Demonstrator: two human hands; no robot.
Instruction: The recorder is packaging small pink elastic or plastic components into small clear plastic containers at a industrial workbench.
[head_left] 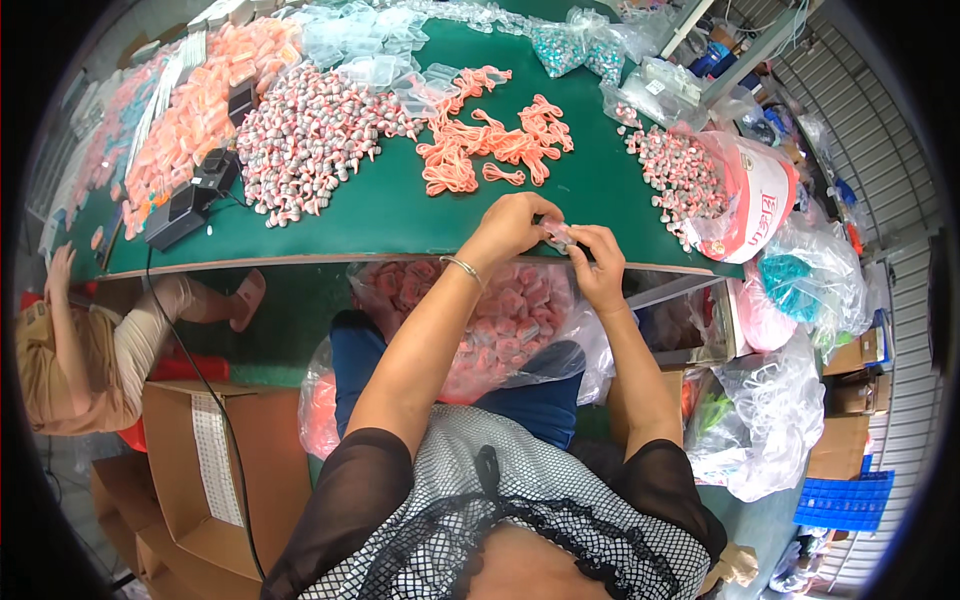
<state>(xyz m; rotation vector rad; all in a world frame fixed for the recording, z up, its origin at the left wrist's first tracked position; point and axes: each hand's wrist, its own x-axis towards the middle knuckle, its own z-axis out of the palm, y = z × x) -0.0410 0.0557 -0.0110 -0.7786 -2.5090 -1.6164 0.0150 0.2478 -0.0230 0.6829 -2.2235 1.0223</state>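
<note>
My left hand [513, 224] and my right hand [599, 262] meet above the near edge of the green table [380, 225]. Between their fingertips is a small clear plastic piece [556, 234] with some pink in it; its exact kind is too small to make out. Both hands pinch it, one from each side. Just beyond them lie several bundles of orange cord [480, 150]. To the left is a large heap of small pink and grey parts [310, 135]. A smaller heap of like parts [680, 175] spills from a white and red bag [752, 195] on the right.
Orange cases [220, 90] and black devices [180, 218] with a cable lie at the left. Clear plastic boxes [370, 40] are at the back. Under the edge, a bag of pink pieces [500, 330] rests by my legs. A cardboard box [270, 440] and a seated person [85, 350] are at left.
</note>
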